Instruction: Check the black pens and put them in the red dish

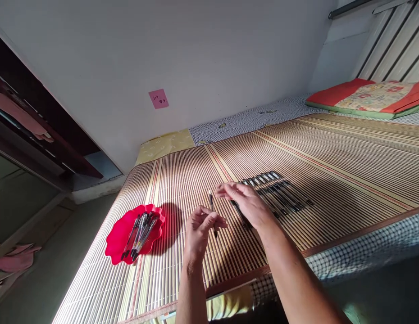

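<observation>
My left hand [200,228] is closed in a pinch on a black pen [211,208], held upright over the striped bamboo mat [331,153]. Just to its right, my right hand [245,201] lies with fingers stretched out flat, resting on the near end of a row of several black pens [280,191] laid side by side on the mat. A red scalloped plate [120,236] to the left holds several more pens [141,230].
The mat covers a bed against a white wall with a pink sticky note [158,98]. A red and floral pillow [371,96] lies at the far right. A dark cabinet [34,135] stands left, with floor below.
</observation>
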Demonstrator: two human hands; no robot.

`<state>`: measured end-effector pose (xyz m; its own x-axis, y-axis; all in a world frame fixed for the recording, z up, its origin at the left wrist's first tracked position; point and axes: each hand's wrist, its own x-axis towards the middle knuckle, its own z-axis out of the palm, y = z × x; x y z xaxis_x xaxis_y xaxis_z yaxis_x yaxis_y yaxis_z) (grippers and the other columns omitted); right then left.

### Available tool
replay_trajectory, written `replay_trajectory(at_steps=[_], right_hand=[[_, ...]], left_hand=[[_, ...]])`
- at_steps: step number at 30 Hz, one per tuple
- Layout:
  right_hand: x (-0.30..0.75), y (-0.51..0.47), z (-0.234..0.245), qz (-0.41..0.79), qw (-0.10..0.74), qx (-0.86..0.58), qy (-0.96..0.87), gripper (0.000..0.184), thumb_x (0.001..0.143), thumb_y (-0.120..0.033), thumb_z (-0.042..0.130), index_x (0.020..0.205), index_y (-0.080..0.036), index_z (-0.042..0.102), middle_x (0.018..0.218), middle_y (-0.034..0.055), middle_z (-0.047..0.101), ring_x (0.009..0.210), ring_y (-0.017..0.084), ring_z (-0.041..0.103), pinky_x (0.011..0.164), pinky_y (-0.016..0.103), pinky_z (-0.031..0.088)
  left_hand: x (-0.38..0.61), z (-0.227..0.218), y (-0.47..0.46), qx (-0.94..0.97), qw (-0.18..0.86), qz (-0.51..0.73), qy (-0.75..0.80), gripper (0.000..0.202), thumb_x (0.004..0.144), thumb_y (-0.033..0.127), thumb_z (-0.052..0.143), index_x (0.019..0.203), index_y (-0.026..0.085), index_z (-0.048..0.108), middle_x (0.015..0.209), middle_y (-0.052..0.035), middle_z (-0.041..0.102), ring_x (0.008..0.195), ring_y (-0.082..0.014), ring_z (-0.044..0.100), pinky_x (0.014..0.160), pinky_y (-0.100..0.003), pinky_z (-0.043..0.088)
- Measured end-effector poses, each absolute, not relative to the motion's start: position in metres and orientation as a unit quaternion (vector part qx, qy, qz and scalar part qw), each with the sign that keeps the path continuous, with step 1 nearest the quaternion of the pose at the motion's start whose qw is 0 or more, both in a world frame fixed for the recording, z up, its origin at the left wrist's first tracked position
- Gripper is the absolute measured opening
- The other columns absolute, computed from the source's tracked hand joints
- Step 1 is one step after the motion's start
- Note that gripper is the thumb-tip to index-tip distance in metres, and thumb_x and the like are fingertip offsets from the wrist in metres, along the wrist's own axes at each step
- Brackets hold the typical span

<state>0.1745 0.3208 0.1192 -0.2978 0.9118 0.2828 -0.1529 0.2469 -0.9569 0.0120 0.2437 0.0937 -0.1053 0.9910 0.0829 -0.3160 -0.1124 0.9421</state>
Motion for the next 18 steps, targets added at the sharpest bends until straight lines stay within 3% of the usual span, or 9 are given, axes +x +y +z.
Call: replay_trajectory(at_steps=[3, 5, 9, 13, 15, 18], right_hand=[[0.194, 0.334, 0.107, 0.479, 0.546, -0.383, -0.571, 0.038, 0.102, -0.048, 0.054, 0.117, -0.022, 0.076, 0.116, 0.0111, 0.08, 0.106, 0.025, 0.075, 0.098, 0.044, 0.057], [0.198, 0.339, 0.098, 0.42, 0.523, -0.437, -0.599, 0.037, 0.103, -0.037, 0.049, 0.122, -0.021, 0.075, 0.121, 0.0118, 0.079, 0.112, 0.026, 0.074, 0.099, 0.044, 0.057], [0.179, 0.335, 0.087, 0.255, 0.342, -0.533, -0.731, 0.046, 0.101, -0.013, 0.042, 0.137, -0.014, 0.07, 0.139, 0.0158, 0.071, 0.131, 0.027, 0.064, 0.113, 0.045, 0.049], [0.149, 0.328, 0.082, 0.153, 0.199, -0.553, -0.794, 0.055, 0.099, -0.005, 0.04, 0.15, -0.01, 0.06, 0.161, 0.0158, 0.053, 0.154, 0.033, 0.039, 0.124, 0.051, 0.033], [0.141, 0.328, 0.08, 0.163, 0.165, -0.551, -0.802, 0.054, 0.099, -0.004, 0.04, 0.15, -0.009, 0.06, 0.164, 0.016, 0.049, 0.157, 0.033, 0.032, 0.126, 0.052, 0.029], [0.139, 0.33, 0.079, 0.182, 0.166, -0.534, -0.809, 0.048, 0.096, -0.001, 0.044, 0.132, -0.012, 0.073, 0.154, 0.0167, 0.06, 0.153, 0.032, 0.041, 0.123, 0.049, 0.032]], left_hand=[[-0.001, 0.091, 0.247, 0.358, 0.492, 0.664, 0.435, 0.039, 0.077, 0.045, 0.09, 0.081, 0.017, 0.062, 0.078, -0.0086, 0.082, 0.063, -0.0206, 0.077, 0.061, -0.026, 0.052], [-0.009, 0.087, 0.249, 0.324, 0.483, 0.681, 0.444, 0.043, 0.076, 0.049, 0.09, 0.085, 0.016, 0.064, 0.081, -0.0103, 0.082, 0.063, -0.0208, 0.077, 0.061, -0.026, 0.052], [-0.016, 0.079, 0.251, 0.286, 0.487, 0.687, 0.456, 0.051, 0.072, 0.055, 0.091, 0.089, 0.015, 0.065, 0.084, -0.0115, 0.082, 0.063, -0.0218, 0.078, 0.061, -0.027, 0.051], [-0.016, 0.077, 0.251, 0.275, 0.489, 0.686, 0.464, 0.053, 0.069, 0.055, 0.092, 0.089, 0.015, 0.065, 0.082, -0.0106, 0.081, 0.063, -0.0228, 0.078, 0.06, -0.027, 0.051], [-0.016, 0.079, 0.251, 0.271, 0.489, 0.687, 0.464, 0.053, 0.068, 0.056, 0.092, 0.088, 0.015, 0.065, 0.081, -0.0098, 0.081, 0.062, -0.0223, 0.077, 0.059, -0.027, 0.05], [-0.015, 0.081, 0.251, 0.26, 0.489, 0.689, 0.468, 0.054, 0.066, 0.056, 0.093, 0.086, 0.015, 0.065, 0.078, -0.0088, 0.08, 0.058, -0.0201, 0.075, 0.058, -0.026, 0.049]])
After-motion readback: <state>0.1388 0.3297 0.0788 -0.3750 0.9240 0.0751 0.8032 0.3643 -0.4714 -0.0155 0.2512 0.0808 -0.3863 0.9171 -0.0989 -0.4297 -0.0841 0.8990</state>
